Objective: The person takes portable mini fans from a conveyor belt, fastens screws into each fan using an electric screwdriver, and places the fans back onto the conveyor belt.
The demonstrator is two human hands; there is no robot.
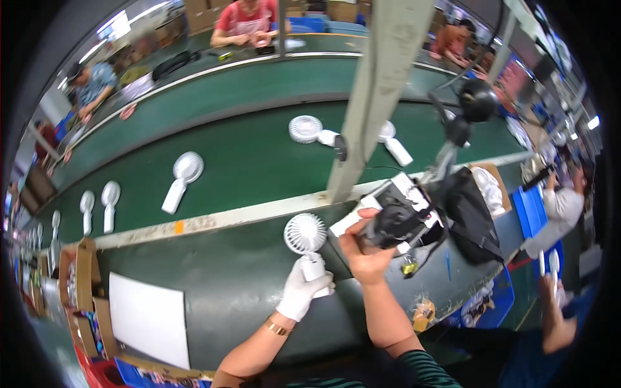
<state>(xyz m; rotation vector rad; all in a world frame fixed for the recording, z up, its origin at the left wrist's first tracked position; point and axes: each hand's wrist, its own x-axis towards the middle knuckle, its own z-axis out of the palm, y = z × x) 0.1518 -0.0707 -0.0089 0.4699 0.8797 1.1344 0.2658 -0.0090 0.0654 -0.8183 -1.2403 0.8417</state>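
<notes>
My left hand (300,290), in a white glove with a gold band at the wrist, is closed around the handle of a white handheld fan (305,233). The fan's round grille points up, above my fingers. To its right, my bare right hand (369,257) has its thumb and fingers curled around a bulky black device (396,225), whose exact kind I cannot make out. Behind that device sits a white and black boxy item (358,216), partly hidden by it and by my fingers.
A green conveyor belt (242,165) carries several white handheld fans beyond the pale metal rail (213,223). A metal post (381,84) rises in front. White sheet (149,317) and cardboard boxes (77,275) lie left; a black bag (469,216) and blue bin (501,301) right. People work nearby.
</notes>
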